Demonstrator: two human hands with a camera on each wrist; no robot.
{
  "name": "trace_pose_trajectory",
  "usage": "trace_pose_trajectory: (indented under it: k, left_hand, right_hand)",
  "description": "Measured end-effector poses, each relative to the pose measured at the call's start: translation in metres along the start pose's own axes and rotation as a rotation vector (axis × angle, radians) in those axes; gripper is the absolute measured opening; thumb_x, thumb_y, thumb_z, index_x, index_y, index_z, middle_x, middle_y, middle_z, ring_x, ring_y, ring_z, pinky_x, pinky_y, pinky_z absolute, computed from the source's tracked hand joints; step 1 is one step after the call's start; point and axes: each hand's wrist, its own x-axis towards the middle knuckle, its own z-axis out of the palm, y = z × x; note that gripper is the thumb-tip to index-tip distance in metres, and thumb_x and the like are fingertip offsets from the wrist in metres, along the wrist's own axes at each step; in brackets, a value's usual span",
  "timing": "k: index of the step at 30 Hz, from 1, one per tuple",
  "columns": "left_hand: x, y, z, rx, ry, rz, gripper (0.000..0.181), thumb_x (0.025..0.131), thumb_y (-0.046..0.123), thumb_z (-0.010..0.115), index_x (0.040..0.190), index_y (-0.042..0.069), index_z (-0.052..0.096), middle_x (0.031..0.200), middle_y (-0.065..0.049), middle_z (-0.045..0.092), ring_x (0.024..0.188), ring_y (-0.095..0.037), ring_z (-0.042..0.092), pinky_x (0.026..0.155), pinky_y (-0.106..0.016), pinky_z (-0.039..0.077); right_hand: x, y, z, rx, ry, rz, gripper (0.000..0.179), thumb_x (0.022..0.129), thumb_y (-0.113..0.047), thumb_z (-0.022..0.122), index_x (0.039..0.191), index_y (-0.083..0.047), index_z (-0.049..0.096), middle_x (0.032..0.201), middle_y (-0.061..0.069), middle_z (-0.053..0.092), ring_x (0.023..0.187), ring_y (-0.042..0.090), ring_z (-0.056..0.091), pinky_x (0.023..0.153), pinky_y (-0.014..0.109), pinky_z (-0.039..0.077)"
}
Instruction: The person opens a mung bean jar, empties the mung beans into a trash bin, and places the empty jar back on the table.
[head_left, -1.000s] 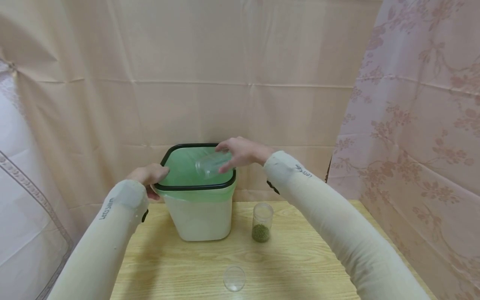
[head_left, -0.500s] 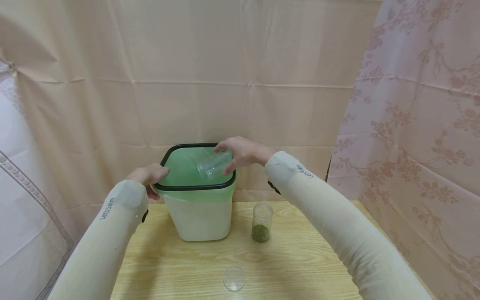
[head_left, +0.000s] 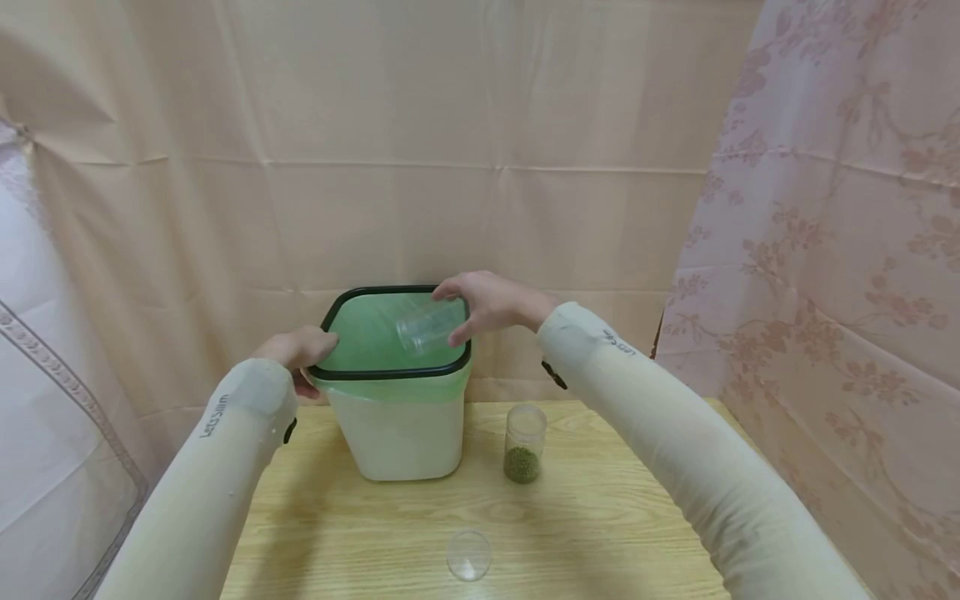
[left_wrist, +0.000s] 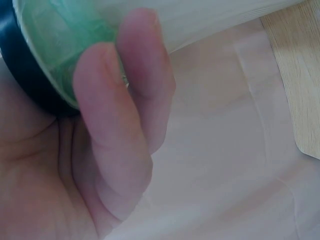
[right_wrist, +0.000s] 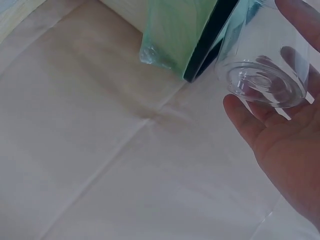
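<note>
A white trash bin (head_left: 405, 437) with a green liner bag (head_left: 360, 333) under its black rim stands at the left of the table. At the rim's left side my left hand (head_left: 297, 350) grips the edge, thumb over the top and fingers curled below; the left wrist view shows those fingers (left_wrist: 112, 115) against the liner. My right hand (head_left: 495, 302) holds a clear plastic jar (head_left: 427, 327) tilted over the bin, mouth down to the left. In the right wrist view the jar (right_wrist: 265, 55) is transparent, with no contents visible.
On the wooden table (head_left: 600, 500), right of the bin, a clear jar with green beans (head_left: 522, 462) stands upright without a lid. A round clear lid (head_left: 468, 556) lies near the front. Beige curtain (head_left: 480, 125) hangs behind the table.
My right hand has shifted very slightly to the right with the tilted jar, whose angle has changed a little. My left hand keeps its place on the rim.
</note>
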Motion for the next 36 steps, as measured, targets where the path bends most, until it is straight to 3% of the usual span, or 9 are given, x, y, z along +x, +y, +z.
trace_pose_trajectory:
  k: [16, 27, 36]
  left_hand:
    - [-0.001, 0.001, -0.002, 0.006, 0.001, 0.003, 0.043, 0.106, 0.029, 0.025, 0.126, -0.006, 0.042, 0.115, -0.027, 0.050, 0.066, -0.025, 0.065, 0.059, -0.031, 0.059]
    - [0.000, 0.000, -0.002, 0.007, 0.004, 0.006, 0.044, 0.106, 0.030, 0.025, 0.127, -0.006, 0.042, 0.116, -0.028, 0.050, 0.067, -0.026, 0.065, 0.059, -0.031, 0.060]
    - [-0.002, 0.000, -0.001, 0.003, 0.009, 0.001, 0.045, 0.106, 0.030, 0.025, 0.128, -0.006, 0.041, 0.117, -0.028, 0.049, 0.067, -0.026, 0.064, 0.060, -0.031, 0.059]
  right_hand:
    - [-0.006, 0.006, 0.001, 0.073, 0.021, 0.029, 0.076, 0.084, -0.026, 0.086, 0.148, -0.008, 0.049, 0.150, 0.010, 0.050, 0.141, 0.025, 0.044, 0.115, 0.039, 0.035]
    - [-0.012, 0.013, 0.002, 0.116, 0.038, 0.005, 0.076, 0.085, -0.027, 0.084, 0.149, -0.007, 0.047, 0.151, 0.011, 0.048, 0.139, 0.030, 0.044, 0.116, 0.043, 0.035]
    - [-0.018, 0.017, 0.004, 0.214, 0.039, 0.019, 0.080, 0.085, -0.028, 0.085, 0.150, -0.005, 0.043, 0.152, 0.012, 0.046, 0.138, 0.032, 0.044, 0.115, 0.043, 0.036]
